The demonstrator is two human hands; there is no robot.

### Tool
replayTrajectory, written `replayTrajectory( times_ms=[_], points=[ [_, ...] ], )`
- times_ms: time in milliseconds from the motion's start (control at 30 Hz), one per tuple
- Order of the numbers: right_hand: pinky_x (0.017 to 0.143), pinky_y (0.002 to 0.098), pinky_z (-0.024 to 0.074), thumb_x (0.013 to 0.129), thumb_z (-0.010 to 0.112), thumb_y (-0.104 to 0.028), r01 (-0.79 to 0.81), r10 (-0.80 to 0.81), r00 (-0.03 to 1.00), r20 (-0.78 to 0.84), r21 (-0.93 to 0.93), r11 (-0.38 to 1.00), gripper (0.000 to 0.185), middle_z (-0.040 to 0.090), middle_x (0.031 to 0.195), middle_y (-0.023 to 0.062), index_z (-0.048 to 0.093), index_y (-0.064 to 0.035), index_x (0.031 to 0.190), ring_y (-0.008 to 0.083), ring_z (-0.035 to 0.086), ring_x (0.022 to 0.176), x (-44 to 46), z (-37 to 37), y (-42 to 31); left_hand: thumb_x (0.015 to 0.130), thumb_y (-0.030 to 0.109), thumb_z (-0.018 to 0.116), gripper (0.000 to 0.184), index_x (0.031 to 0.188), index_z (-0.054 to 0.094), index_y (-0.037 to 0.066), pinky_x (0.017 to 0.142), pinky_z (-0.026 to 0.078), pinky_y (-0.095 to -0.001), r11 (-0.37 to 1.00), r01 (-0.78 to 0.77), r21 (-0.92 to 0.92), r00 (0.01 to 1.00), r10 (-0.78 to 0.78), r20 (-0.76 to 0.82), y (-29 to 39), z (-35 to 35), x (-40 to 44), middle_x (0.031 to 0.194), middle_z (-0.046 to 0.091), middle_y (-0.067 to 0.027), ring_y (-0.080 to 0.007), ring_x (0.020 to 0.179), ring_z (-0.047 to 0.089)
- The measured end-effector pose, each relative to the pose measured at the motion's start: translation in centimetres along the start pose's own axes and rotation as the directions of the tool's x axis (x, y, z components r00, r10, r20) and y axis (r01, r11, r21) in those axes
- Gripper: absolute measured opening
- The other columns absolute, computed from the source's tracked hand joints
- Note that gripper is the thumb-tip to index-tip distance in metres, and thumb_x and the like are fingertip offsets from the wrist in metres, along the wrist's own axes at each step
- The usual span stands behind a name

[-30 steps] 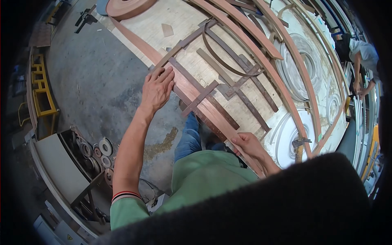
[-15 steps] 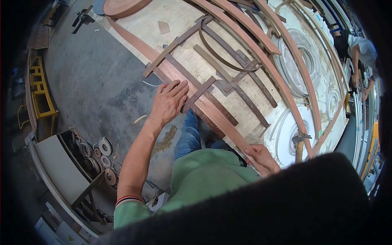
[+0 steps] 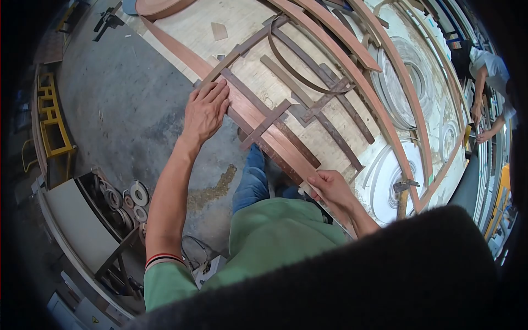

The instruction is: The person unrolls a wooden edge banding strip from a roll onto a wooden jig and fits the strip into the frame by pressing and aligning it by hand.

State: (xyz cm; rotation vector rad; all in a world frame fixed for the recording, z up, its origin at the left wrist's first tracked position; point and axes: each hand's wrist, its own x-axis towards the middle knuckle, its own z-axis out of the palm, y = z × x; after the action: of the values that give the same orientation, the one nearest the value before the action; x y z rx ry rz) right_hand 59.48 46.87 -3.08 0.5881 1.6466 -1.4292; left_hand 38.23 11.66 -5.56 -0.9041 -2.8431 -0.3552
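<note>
A long reddish-brown edge-banding strip (image 3: 247,110) runs from a coil (image 3: 160,5) at the top left, between dark wooden rails and under a dark crosspiece (image 3: 268,123). My left hand (image 3: 207,111) lies on its upper stretch near the left rail, fingers stretched out and holding nothing. Lower down, my right hand (image 3: 334,190) grips the strip with the thumb on top; its other fingers are partly hidden. Beside that hand is a small pale piece (image 3: 304,188) I cannot make out.
Curved wooden strips (image 3: 357,93) arch across the table (image 3: 253,44). White coils (image 3: 391,181) and a hammer (image 3: 404,192) lie at the right. Another person (image 3: 487,71) works at the far right. Small rolls (image 3: 137,198) sit in a bin at the lower left.
My left hand has slid up and left along the strip, away from the crosspiece. My right hand has moved up and left, still gripping the strip. The other person's hands have shifted slightly.
</note>
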Motion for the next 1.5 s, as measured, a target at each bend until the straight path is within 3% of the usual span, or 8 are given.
replayTrajectory(
  times_ms=[467,567,667,767,867,1167,1500],
  points=[
    [0.063,0.0259,0.0537,0.103,0.064,-0.026,-0.128,0.130,0.991,-0.014,0.096,0.987,0.027,0.068,0.075,0.0046,0.072,0.0001,0.106,0.0105,0.066,0.069,-5.3,-2.5,5.6,0.098,0.022,0.062,0.035,0.129,0.068,0.006,0.109,0.040,-0.0432,0.982,-0.061,-0.182,0.995,0.073,0.061,5.5,-0.1,-2.5,0.142,0.063,-0.0053,-0.0227,0.130,0.056],
    [0.065,0.0248,0.0530,0.103,0.064,-0.025,-0.039,0.037,0.999,0.034,0.051,0.998,0.026,0.069,0.077,0.0053,0.072,0.0001,0.108,0.0096,0.066,0.073,-4.7,-3.2,6.3,0.098,0.023,0.062,0.035,0.129,0.068,0.006,0.110,0.040,-0.0430,0.982,-0.095,-0.161,0.993,0.105,0.053,4.0,0.2,-2.2,0.141,0.064,-0.0058,-0.0235,0.130,0.057],
    [0.067,0.0244,0.0526,0.103,0.064,-0.024,0.174,-0.193,0.979,-0.065,-0.223,0.959,0.025,0.071,0.080,0.0066,0.072,0.0001,0.106,0.0089,0.067,0.077,-3.9,-2.6,2.6,0.099,0.023,0.062,0.035,0.128,0.068,0.005,0.109,0.040,-0.0428,0.998,-0.057,-0.022,0.998,0.057,-0.011,0.2,0.1,-0.7,0.139,0.065,-0.0065,-0.0240,0.130,0.057],
    [0.064,0.0257,0.0524,0.103,0.065,-0.024,0.123,-0.123,0.992,0.011,-0.220,0.968,0.025,0.073,0.082,0.0085,0.072,0.0002,0.101,0.0105,0.067,0.073,-0.6,-1.0,-0.4,0.099,0.023,0.062,0.034,0.127,0.068,0.005,0.109,0.041,-0.0427,0.999,-0.032,0.034,0.999,0.033,-0.033,-0.4,-0.3,0.3,0.137,0.065,-0.0070,-0.0243,0.131,0.056],
    [0.061,0.0268,0.0520,0.103,0.065,-0.024,-0.021,0.021,1.000,0.019,-0.011,1.000,0.026,0.072,0.079,0.0087,0.071,0.0004,0.095,0.0121,0.067,0.067,0.3,0.0,-1.3,0.099,0.023,0.061,0.033,0.126,0.068,0.005,0.108,0.041,-0.0424,1.000,-0.003,0.013,1.000,0.003,-0.026,-0.5,-0.4,0.3,0.136,0.066,-0.0069,-0.0246,0.131,0.055],
    [0.058,0.0271,0.0545,0.103,0.065,-0.025,-0.020,0.019,1.000,0.013,0.085,0.996,0.029,0.070,0.075,0.0079,0.069,0.0011,0.092,0.0133,0.066,0.064,-1.1,-0.8,1.9,0.097,0.021,0.062,0.034,0.127,0.068,0.005,0.108,0.041,-0.0435,0.998,-0.003,-0.055,1.000,0.003,-0.002,1.4,-0.1,-0.6,0.139,0.064,-0.0077,-0.0252,0.131,0.056],
    [0.062,0.0277,0.0559,0.102,0.067,-0.025,-0.101,0.102,0.995,-0.011,0.105,0.989,0.026,0.071,0.080,0.0068,0.073,0.0003,0.108,0.0125,0.068,0.068,-5.1,-2.0,6.3,0.097,0.021,0.062,0.034,0.126,0.069,0.005,0.110,0.040,-0.0431,0.989,-0.034,-0.145,0.999,0.037,0.022,5.9,-0.2,-2.7,0.140,0.064,-0.0063,-0.0231,0.131,0.056]
  ],
)
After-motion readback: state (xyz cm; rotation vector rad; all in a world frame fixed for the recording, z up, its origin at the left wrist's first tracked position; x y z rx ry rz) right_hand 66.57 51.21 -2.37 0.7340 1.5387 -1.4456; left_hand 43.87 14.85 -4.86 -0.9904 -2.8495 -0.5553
